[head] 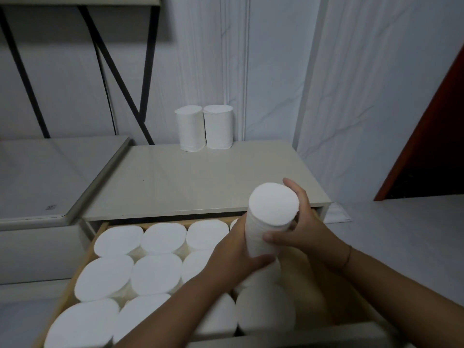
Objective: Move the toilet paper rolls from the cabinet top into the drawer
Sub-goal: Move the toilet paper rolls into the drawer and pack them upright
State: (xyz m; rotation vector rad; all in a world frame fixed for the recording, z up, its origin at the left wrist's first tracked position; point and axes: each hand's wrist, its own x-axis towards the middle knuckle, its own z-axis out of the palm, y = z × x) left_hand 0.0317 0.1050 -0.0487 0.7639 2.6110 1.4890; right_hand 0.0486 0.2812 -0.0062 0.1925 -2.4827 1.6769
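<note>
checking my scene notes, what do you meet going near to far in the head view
drawer front → rolls packed in the drawer → held roll gripped by left hand and right hand → cabinet top → two upright rolls → wall

Forearms extended; left grip (233, 248) and right grip (305, 228) curl round one roll (273, 205).
</note>
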